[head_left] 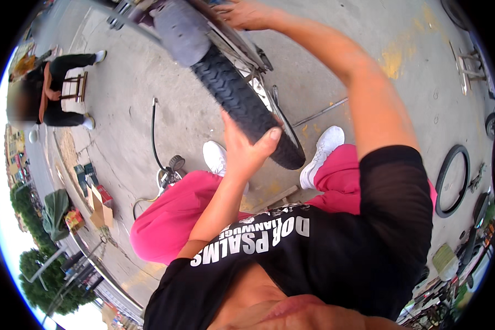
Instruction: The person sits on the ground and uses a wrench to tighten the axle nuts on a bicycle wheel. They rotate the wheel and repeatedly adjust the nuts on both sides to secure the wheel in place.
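Note:
A bicycle wheel with a knobbly black tyre hangs between my feet, under a grey mudguard. My left hand grips the lower part of the tyre, its thumb across the tread. Up at the top edge, my right hand holds a part of the bicycle beside the mudguard, its fingertips partly hidden. A metal rod lies on the concrete to the right of the wheel.
At upper left a person sits on a wooden stool. An air hose with gauge lies by my left leg. Cardboard boxes stand at left. A loose tyre, a small stand and assorted parts line the right side.

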The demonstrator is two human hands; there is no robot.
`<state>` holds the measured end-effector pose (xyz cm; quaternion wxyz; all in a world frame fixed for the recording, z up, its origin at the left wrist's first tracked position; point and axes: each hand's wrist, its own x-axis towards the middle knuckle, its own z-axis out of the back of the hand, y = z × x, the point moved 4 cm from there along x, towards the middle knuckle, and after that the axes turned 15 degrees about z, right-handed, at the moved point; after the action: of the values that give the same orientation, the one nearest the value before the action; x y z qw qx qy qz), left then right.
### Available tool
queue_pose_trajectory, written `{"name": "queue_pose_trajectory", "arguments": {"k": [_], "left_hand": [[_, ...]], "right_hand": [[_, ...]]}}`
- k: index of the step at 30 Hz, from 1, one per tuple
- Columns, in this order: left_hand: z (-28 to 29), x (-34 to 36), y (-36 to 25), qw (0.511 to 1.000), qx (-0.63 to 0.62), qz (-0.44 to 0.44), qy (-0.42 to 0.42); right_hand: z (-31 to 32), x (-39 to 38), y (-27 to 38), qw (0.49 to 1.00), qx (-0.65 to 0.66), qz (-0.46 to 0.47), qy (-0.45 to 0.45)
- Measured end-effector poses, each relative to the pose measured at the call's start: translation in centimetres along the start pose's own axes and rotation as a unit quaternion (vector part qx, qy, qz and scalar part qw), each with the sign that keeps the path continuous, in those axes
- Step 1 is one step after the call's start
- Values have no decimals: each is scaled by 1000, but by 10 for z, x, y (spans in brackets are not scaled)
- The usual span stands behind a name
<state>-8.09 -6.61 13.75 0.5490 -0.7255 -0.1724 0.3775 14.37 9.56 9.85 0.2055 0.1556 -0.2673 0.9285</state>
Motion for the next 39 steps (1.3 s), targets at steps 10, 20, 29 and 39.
{"name": "queue_pose_trajectory", "arguments": {"k": [10,20,29,39], "left_hand": [[-9,6,-19,992,46,-86,-79],[-14,8,-16,995,-23,-98,-22],[-2,9,-17,998,-15,-55,4],[9,3,-13,997,-41,-2,65]], "right_hand": [[79,19,51,825,-10,-160,542],[20,-90,240,584,487,-641,110],[-108,-121,189,717,237,-649,-97],[41,-67,27,953,-120,-276,37]]}}
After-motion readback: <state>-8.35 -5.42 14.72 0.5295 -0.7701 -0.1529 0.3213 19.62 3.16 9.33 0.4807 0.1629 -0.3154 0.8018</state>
